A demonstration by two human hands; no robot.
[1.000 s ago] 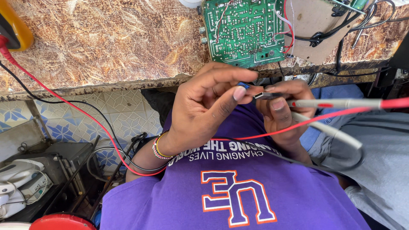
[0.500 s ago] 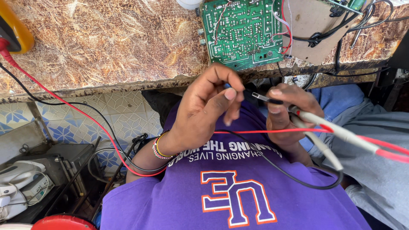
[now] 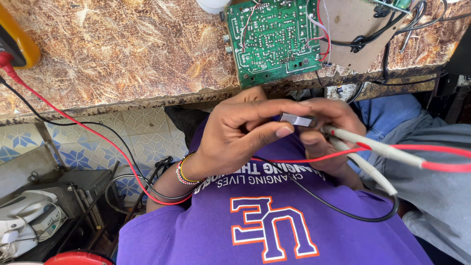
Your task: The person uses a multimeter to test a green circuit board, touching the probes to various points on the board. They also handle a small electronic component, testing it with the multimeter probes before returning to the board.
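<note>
I hold a small grey metal component (image 3: pixel 297 119) at the centre of the frame, just below the edge of the workbench. My left hand (image 3: pixel 240 135) pinches it: index finger along its top, thumb tip pressed at its near end, fingers closed on it. My right hand (image 3: pixel 326 132) meets it from the right side of the frame and is closed around two white test probes (image 3: pixel 365 147). Their tips point toward the component, but I cannot tell whether they touch it. The upper probe carries a red band and a red lead (image 3: pixel 304 159) that crosses my purple shirt (image 3: pixel 265 225). The lower probe trails a black lead (image 3: pixel 338 208) that loops across my lap.

A beaded bracelet (image 3: pixel 182 169) sits on my left wrist.

Above my hands, a green circuit board (image 3: pixel 274 39) lies solder side up on the brown workbench (image 3: pixel 122 54), overhanging the bench edge at upper centre. A brown board with black wires (image 3: pixel 353 29) lies just to its right. A yellow multimeter (image 3: pixel 17 41) sits at the upper left, with red and black leads plugged in and hanging down over the bench edge.
</note>
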